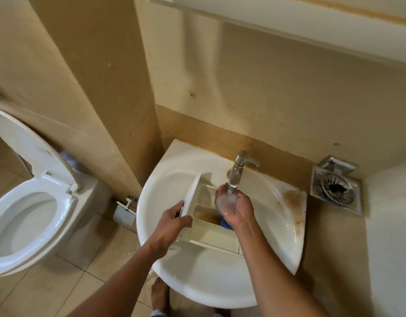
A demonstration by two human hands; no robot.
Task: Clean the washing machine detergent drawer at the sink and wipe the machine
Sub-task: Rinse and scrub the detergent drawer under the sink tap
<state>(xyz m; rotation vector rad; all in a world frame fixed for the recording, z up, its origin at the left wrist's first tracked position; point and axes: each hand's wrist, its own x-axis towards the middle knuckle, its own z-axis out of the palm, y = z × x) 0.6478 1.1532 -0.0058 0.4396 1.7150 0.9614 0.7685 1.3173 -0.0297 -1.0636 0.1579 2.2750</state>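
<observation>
Drawer, one, held by left grip; right grip cupped open under tap.

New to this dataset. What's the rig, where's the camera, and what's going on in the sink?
There is no robot here. One camera is worn on a person's head and looks down at their two bare hands. The left hand grips the white front panel of a washing machine detergent drawer, which lies in the sink. The right hand is cupped under the running tap, catching water and holding nothing. Brown residue shows in one drawer compartment. A toilet with its lid up stands to the left.
</observation>
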